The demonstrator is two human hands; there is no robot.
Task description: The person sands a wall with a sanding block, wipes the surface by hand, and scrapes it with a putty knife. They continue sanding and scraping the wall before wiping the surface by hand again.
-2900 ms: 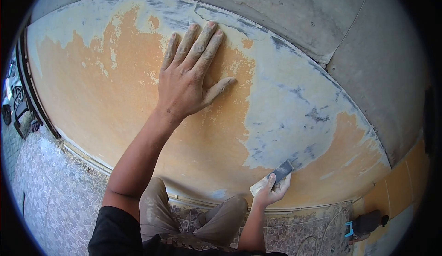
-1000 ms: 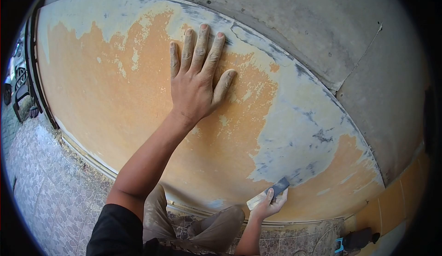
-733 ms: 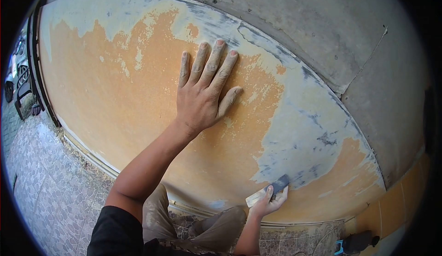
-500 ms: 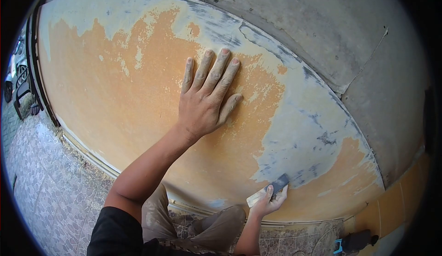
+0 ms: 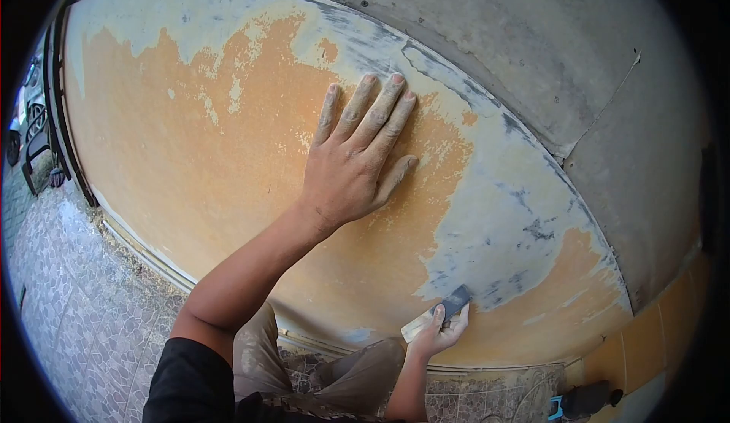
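Note:
My left hand (image 5: 357,149) lies flat on the wall, fingers stretched out and coated with pale dust. Under and around it is the orange painted wall (image 5: 228,157), its paint worn off in patches. Lower right, my right hand (image 5: 443,334) is closed round a scraper (image 5: 455,301) with a dark grey flat end and a whitish end sticking out on the left. The grey end lies at the lower edge of a bare whitish patch (image 5: 487,248) streaked with grey.
A grey concrete surface (image 5: 517,35) borders the wall along its curved upper edge. Patterned floor tiles (image 5: 84,294) lie at lower left. Dark chairs (image 5: 36,138) stand at far left, and a black object with a blue part (image 5: 585,402) is at bottom right.
My left hand has slid slightly to the right along the wall. My right hand, with the scraper, has moved a little left.

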